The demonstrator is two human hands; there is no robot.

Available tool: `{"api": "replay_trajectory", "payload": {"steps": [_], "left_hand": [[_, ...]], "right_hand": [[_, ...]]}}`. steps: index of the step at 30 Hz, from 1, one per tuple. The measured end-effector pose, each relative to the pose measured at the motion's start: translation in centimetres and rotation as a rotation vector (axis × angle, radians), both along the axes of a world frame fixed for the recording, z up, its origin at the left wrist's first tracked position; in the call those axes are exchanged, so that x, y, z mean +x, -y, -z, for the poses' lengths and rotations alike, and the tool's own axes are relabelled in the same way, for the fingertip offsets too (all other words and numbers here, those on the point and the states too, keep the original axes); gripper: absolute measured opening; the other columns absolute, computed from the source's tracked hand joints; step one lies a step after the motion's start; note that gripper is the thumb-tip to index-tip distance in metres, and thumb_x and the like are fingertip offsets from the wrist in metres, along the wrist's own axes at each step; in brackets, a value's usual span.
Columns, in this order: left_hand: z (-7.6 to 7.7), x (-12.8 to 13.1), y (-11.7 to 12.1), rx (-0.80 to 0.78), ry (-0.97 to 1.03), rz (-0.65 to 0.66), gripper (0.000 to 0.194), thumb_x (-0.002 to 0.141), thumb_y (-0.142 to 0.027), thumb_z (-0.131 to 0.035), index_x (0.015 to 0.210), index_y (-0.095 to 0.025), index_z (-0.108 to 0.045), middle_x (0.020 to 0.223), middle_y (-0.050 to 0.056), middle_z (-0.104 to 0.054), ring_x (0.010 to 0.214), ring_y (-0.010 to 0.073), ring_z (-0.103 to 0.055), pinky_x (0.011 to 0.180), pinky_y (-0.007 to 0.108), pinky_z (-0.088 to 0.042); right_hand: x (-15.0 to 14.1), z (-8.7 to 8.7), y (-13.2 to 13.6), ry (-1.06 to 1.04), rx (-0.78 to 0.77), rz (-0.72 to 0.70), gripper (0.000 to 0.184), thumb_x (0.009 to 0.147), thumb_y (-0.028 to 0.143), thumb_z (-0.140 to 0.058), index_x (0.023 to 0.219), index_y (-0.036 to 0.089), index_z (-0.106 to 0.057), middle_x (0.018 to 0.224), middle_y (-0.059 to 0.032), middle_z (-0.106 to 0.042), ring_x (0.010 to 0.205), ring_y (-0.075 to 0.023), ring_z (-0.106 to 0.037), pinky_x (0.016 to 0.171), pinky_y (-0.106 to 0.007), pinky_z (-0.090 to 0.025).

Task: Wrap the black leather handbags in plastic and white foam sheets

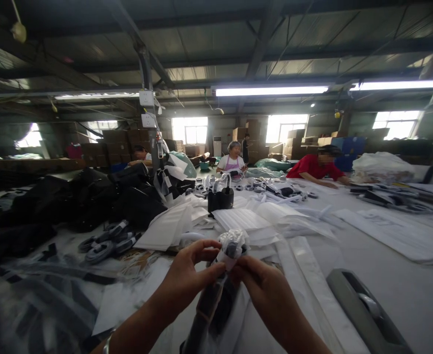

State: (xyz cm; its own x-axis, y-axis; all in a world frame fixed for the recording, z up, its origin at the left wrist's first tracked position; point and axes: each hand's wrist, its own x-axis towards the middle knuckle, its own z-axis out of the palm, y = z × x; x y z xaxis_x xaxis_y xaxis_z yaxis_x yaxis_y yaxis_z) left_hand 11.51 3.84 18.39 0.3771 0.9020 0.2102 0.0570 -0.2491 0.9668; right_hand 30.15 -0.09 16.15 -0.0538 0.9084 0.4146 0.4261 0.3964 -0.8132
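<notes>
My left hand [190, 275] and my right hand [266, 292] meet at the lower middle of the view, both pinched on a dark strap-like item wrapped in white tissue paper [232, 244]. The crumpled paper top sticks up between my fingertips. The dark part of the item [216, 307] hangs down between my wrists inside clear plastic. Both hands have their fingers closed on it.
Stacks of white paper sheets [238, 219] and coiled grey straps [101, 246] lie on the white table [404, 290]. A black pile of bags [91, 201] fills the left. A grey tape dispenser [367, 307] sits at the lower right. Other people work at the far end.
</notes>
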Motion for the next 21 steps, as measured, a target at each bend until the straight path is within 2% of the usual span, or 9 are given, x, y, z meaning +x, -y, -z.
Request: {"api": "replay_trajectory", "payload": {"steps": [4, 9, 13, 17, 21], "left_hand": [[-0.3, 0.2, 0.4, -0.007, -0.014, -0.041, 0.038, 0.076, -0.031, -0.077, 0.111, -0.021, -0.066, 0.103, 0.006, -0.076, 0.101, 0.0272, -0.07, 0.079, 0.032, -0.054], [-0.4, 0.0, 0.8, 0.025, -0.06, -0.036, 0.039, 0.077, -0.032, -0.076, 0.113, -0.022, -0.066, 0.106, 0.007, -0.075, 0.102, 0.0273, -0.069, 0.085, 0.035, -0.054], [-0.5, 0.0, 1.0, 0.008, -0.024, -0.049, 0.041, 0.077, -0.035, -0.077, 0.113, -0.021, -0.067, 0.105, 0.008, -0.075, 0.103, 0.0289, -0.069, 0.088, 0.037, -0.054], [-0.3, -0.1, 0.9, -0.058, 0.032, -0.006, 0.046, 0.076, -0.039, -0.079, 0.116, -0.021, -0.065, 0.106, 0.01, -0.074, 0.104, 0.0301, -0.068, 0.09, 0.04, -0.053], [-0.2, -0.1, 0.9, -0.116, 0.083, 0.015, 0.047, 0.075, -0.04, -0.079, 0.115, -0.02, -0.065, 0.106, 0.01, -0.074, 0.103, 0.0292, -0.068, 0.087, 0.037, -0.052]], "right_hand": [[-0.7, 0.4, 0.1, -0.01, 0.023, 0.048, 0.017, 0.093, 0.021, -0.05, 0.088, 0.023, -0.066, 0.074, 0.0013, -0.07, 0.071, -0.0148, -0.066, 0.066, -0.021, -0.046], [-1.3, 0.8, -0.3, -0.216, -0.054, -0.013, 0.017, 0.09, 0.019, -0.053, 0.106, 0.023, -0.057, 0.08, 0.0011, -0.072, 0.072, -0.0163, -0.068, 0.068, -0.024, -0.05], [-1.5, 0.8, -0.7, -0.262, -0.046, -0.03, 0.014, 0.088, 0.016, -0.054, 0.099, 0.022, -0.057, 0.086, -0.0008, -0.074, 0.071, -0.0165, -0.068, 0.068, -0.026, -0.052], [-1.7, 1.1, -1.1, -0.324, -0.036, -0.043, 0.011, 0.086, 0.019, -0.056, 0.095, 0.022, -0.062, 0.092, -0.0021, -0.073, 0.075, -0.0173, -0.067, 0.071, -0.027, -0.054], [-2.0, 1.7, -1.4, -0.381, -0.048, -0.041, 0.008, 0.087, 0.024, -0.058, 0.092, 0.023, -0.064, 0.088, -0.0013, -0.071, 0.074, -0.0178, -0.066, 0.069, -0.027, -0.054]]}}
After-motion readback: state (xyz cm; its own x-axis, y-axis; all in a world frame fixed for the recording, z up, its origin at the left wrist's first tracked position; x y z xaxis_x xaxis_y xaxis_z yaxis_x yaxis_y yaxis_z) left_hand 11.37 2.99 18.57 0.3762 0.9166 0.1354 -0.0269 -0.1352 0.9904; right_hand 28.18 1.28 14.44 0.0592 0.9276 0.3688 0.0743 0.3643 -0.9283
